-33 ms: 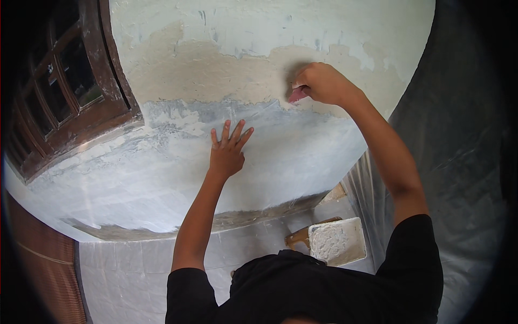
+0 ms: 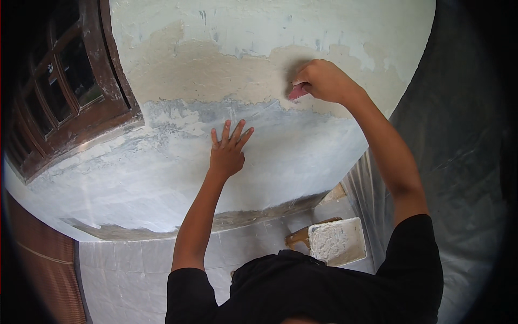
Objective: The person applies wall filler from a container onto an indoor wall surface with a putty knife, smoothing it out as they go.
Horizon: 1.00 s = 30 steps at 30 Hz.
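My right hand (image 2: 326, 82) is closed round a small pinkish-red scraper (image 2: 297, 92), much of it hidden by the fingers. Its edge is at the wall (image 2: 210, 73), close to the border between a rough beige patch above and a grey-white, smeared band below. Lower and to the left, my left hand (image 2: 229, 153) lies against the whitish part of the wall with its fingers spread. Nothing is in that hand.
A brown-framed window (image 2: 65, 124) with glass panes is at the left. Below stands a square white tub (image 2: 337, 240) of pale paste, partly over a brown object (image 2: 298, 238). Clear plastic sheeting (image 2: 453, 162) hangs at the right; grey tiles (image 2: 121, 270) cover the floor.
My right hand and the scraper have shifted very slightly upward along the wall. The left hand has stayed in place.
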{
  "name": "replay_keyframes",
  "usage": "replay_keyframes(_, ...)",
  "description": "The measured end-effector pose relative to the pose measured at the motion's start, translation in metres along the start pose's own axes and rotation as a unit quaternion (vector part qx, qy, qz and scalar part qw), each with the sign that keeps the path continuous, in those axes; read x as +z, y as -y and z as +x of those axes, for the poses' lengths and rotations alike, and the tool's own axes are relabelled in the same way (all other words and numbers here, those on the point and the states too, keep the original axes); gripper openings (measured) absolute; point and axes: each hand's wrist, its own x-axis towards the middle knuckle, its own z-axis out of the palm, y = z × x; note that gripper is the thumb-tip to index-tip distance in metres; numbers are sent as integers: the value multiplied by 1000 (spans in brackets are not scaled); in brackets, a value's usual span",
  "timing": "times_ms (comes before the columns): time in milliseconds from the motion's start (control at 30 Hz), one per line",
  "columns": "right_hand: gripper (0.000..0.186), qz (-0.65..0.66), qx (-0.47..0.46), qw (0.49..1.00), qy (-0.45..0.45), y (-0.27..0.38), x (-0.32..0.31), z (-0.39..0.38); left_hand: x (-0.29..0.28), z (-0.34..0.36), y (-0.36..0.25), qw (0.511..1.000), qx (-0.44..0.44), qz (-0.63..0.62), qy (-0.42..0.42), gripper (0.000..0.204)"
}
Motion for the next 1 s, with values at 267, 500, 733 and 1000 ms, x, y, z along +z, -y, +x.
replay_keyframes(267,19,45,-11,999,-9,0,-18,-4,3,-1,5,1000,3,10,-28,84)
replay_keyframes(500,20,28,-9,999,-34,-6,5,2,4,-1,2,1000,5,15,-23,84)
replay_keyframes(733,20,51,-4,998,-47,-9,-28,-3,3,-2,5,999,7,32,-38,84)
replay_keyframes(1000,21,37,23,998,-35,-12,-2,-5,1,0,2,1000,-1,6,9,84)
